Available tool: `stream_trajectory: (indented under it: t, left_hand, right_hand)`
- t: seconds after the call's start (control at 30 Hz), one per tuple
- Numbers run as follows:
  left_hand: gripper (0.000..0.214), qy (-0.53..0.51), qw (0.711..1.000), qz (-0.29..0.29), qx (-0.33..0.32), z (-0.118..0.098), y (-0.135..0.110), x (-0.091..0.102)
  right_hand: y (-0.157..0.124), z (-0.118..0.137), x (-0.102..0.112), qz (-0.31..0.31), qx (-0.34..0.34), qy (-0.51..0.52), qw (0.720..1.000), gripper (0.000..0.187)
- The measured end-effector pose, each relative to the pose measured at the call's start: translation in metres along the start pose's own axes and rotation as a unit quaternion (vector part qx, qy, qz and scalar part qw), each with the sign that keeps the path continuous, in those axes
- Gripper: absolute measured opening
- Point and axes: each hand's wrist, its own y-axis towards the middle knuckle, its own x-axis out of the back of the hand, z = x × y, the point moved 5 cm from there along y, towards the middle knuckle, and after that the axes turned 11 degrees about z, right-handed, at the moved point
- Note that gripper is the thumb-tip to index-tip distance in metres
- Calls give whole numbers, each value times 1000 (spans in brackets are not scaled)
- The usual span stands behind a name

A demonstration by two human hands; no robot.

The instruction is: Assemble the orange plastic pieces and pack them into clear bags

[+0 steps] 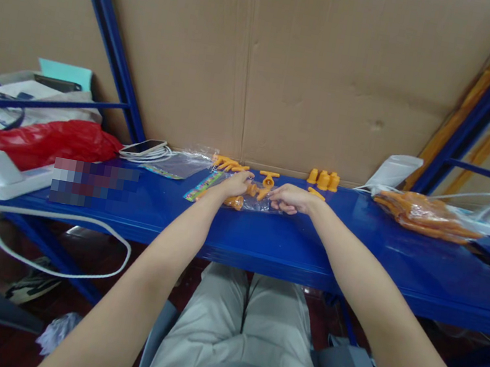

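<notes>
A clear plastic bag with a colourful printed strip at its left end lies on the blue shelf before me. Orange plastic pieces show in it or on it. My left hand is closed on the bag's near-left part, its fingertips partly hidden. My right hand has curled fingers at the bag's right end, gripping the film, close to an orange piece. Just behind the hands lies an orange T-shaped piece. A short orange stick rests beyond my right wrist.
Several orange sticks and orange cup-like pieces stand along the cardboard wall. Another flat bag and a phone with cable are left. A bagged orange bundle lies right. A white cable hangs over the left edge.
</notes>
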Motion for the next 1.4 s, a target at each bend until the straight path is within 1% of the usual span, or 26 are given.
stream_trajectory:
  t: [0.13, 0.23, 0.37, 0.5, 0.67, 0.87, 1.03, 1.17, 1.3, 1.4]
  left_hand:
    - [39, 3, 1000, -2, -15, -1, 1, -1]
    - [41, 6, 1000, 0, -21, -2, 1, 0]
    - [41, 7, 1000, 10, -11, -4, 0, 0]
    - [40, 12, 1000, 11, -16, -6, -1, 0]
    - [39, 8, 1000, 5, -12, -8, -2, 1]
    - [41, 15, 1000, 14, 0, -11, -4, 2]
    - [42, 8, 1000, 3, -5, -6, 0, 2]
    - [44, -4, 1000, -4, -5, -3, 2, 1]
    - [46, -17, 1000, -12, -4, 0, 2, 1]
    - [52, -35, 999, -15, -3, 1, 2, 2]
  right_hand:
    - [1, -2, -1, -2, -10, 45, 999, 29]
    - [4, -2, 1, -30, -7, 96, 995, 29]
    - [7, -4, 5, -71, 5, 163, 984, 27]
    - [13, -8, 7, -82, 8, 211, 974, 24]
    - [17, -14, 7, -95, 25, 269, 958, 25]
    - [15, -13, 5, -90, 12, 265, 960, 26]
    - [18, -12, 4, -74, 13, 256, 964, 29]
    - [20, -15, 6, -81, 9, 249, 965, 32]
    - [22, -18, 7, -76, 15, 254, 964, 31]
    - [23, -18, 7, -66, 23, 254, 965, 29]
